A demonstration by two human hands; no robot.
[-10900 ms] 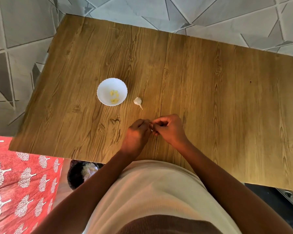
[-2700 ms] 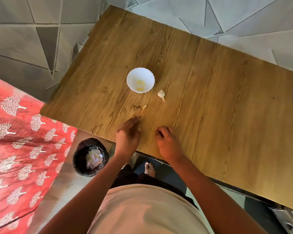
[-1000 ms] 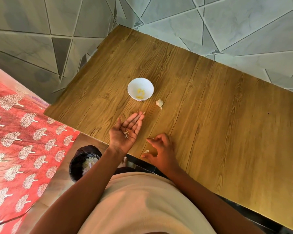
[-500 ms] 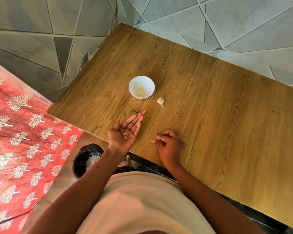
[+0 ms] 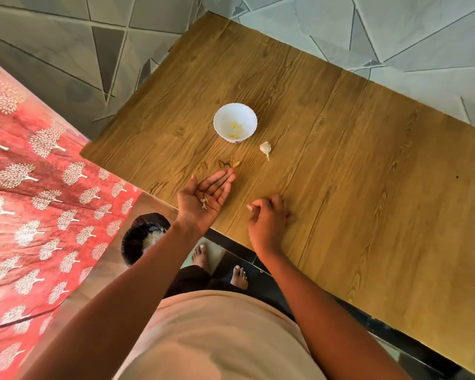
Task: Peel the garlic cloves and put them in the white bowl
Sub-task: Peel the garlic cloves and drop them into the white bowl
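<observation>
The white bowl (image 5: 235,122) stands on the wooden table (image 5: 340,160) with several yellowish peeled cloves inside. Just right of it lies a piece of unpeeled garlic (image 5: 265,148). A small peeled clove (image 5: 236,164) lies on the wood in front of the bowl. My left hand (image 5: 203,200) is held palm up near the table's front edge, fingers straight, with bits of garlic skin (image 5: 204,203) lying in the palm. My right hand (image 5: 266,219) rests on the table to the right, fingers curled; whether it pinches a scrap of skin is unclear.
A black bin (image 5: 141,238) with pale peelings in it stands on the floor under the table's front left edge. A red cloth with white tree prints (image 5: 39,201) covers the left. My bare feet (image 5: 200,255) stand below the table edge.
My left palm stays open with the skins in it. My right hand has shifted slightly on the table near the front edge. The camera view has tilted a little.
</observation>
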